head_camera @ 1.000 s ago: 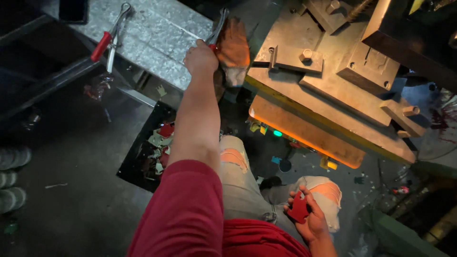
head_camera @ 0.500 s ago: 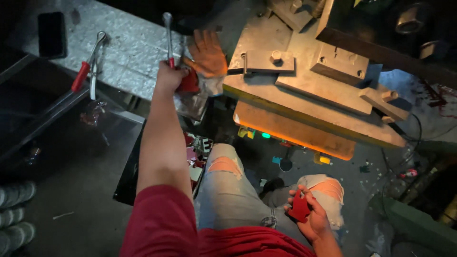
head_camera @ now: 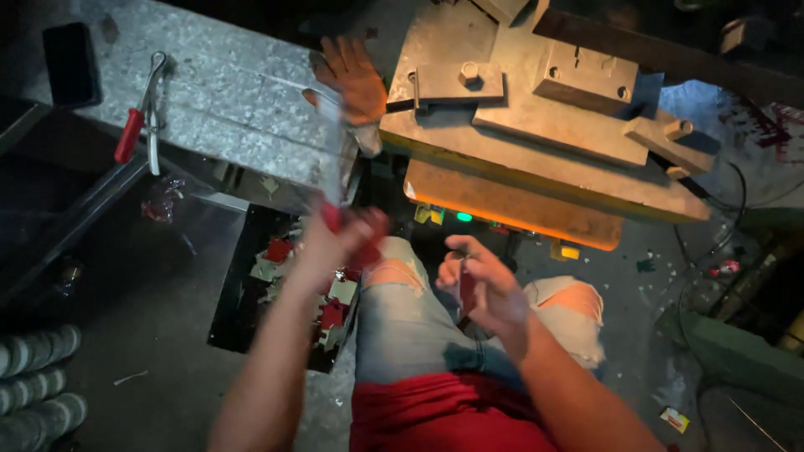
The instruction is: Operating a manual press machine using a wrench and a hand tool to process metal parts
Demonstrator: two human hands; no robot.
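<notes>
A red-handled tool [head_camera: 339, 180], blurred by motion, is gripped in the left hand [head_camera: 339, 238] above the left knee; its bright metal end is raised toward the edge of the grey bench [head_camera: 226, 92]. What kind of tool it is cannot be told through the blur. The left fingers are clenched round the red handle, with the forearm stretched forward and the wrist bent upward.

A small red part [head_camera: 466, 289] is pinched in the right hand [head_camera: 486, 289], which is held over the right knee; the fingers are curled about it, the thumb on top, the elbow drawn close to the body.

As a judgement: tool and part are both in hand and near each other but apart, so nothing is yet joined or cut. A black tray [head_camera: 251, 293] of red and pale scraps is seen on the floor beside the left leg. Red-handled pliers [head_camera: 138, 117] and an orange glove [head_camera: 356, 75] are left lying on the bench. The press [head_camera: 544, 125] with its plate is left untouched ahead.
</notes>
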